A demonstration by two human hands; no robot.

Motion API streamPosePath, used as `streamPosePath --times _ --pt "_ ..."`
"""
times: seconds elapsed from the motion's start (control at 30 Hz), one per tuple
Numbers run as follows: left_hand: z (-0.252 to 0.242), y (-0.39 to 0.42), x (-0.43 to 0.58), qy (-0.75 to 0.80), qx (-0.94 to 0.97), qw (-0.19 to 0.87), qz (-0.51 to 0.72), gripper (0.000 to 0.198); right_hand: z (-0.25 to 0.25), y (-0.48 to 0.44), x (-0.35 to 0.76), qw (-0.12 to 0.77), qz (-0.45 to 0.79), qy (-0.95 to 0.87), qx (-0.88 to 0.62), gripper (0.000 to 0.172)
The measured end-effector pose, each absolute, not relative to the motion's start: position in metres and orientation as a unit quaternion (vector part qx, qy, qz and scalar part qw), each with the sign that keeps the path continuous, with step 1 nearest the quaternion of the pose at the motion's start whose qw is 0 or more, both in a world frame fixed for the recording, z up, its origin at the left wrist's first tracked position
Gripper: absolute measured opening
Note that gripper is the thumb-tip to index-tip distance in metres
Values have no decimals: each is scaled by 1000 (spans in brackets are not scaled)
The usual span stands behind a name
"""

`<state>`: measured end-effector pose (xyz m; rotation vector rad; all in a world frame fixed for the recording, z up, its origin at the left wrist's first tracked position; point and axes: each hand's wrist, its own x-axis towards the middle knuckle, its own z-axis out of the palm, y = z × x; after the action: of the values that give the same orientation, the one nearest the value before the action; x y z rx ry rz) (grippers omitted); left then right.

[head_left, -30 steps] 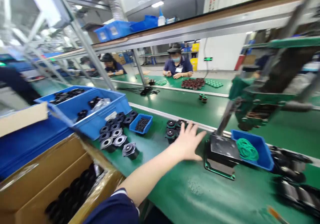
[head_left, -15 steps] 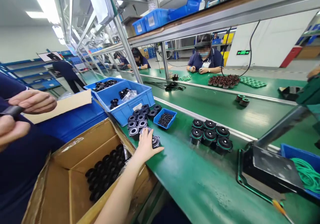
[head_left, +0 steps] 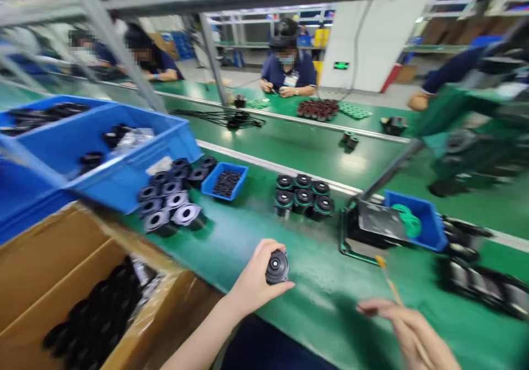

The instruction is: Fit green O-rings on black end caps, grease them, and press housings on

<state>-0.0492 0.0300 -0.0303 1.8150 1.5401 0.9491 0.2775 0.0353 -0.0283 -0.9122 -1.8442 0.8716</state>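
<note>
My left hand is closed around a round black part and holds it just above the green table. My right hand is at the lower right, its fingers pinched on a thin orange stick that points up and to the left. A cluster of similar black round parts lies to the left of my left hand. Several more black parts stand in rows further back.
A cardboard box with black parts sits at lower left. Behind it are large blue bins and a small blue tray. A black fixture and a blue tray with green rings stand at right. Other people work across the green belt.
My left hand picked a black part out of the cluster and drew it toward me. My right hand with the stick came into view. The camera swung right.
</note>
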Motion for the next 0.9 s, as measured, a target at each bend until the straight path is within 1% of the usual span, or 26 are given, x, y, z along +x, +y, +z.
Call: streamPosePath --times 0.03,0.1,0.17,0.23,0.3,0.37,0.43,0.47,0.57,0.7,0.8,0.9 --pt "-31 36 -34 543 698 311 348 62 -17 34 270 423 354 -742 -382 18" --pt "-33 51 -6 477 730 359 333 63 -3 37 263 440 340 -722 -411 16" --pt "-33 67 20 413 752 406 314 72 2 39 267 461 314 -705 -438 17" --pt "-34 79 42 361 769 441 288 80 4 41 281 462 273 -702 -468 17" --pt "-34 87 59 333 782 457 263 80 6 48 301 439 200 -713 -508 12" --pt "-36 88 70 326 790 453 254 80 13 68 323 398 96 -727 -552 3" --pt "-40 86 76 330 794 439 261 86 20 100 343 353 14 -735 -579 10" --pt "-43 84 78 335 793 431 270 89 23 120 351 334 -2 -740 -584 11" --pt "-52 80 80 355 776 425 302 88 25 181 364 275 -5 -769 -577 11" --pt "-58 79 81 374 734 467 320 87 13 233 357 199 7 -803 -562 12" --pt "-57 80 81 390 703 510 306 84 9 242 353 180 14 -810 -558 10" --pt "-55 82 80 395 686 541 284 82 12 239 360 188 20 -805 -562 7"
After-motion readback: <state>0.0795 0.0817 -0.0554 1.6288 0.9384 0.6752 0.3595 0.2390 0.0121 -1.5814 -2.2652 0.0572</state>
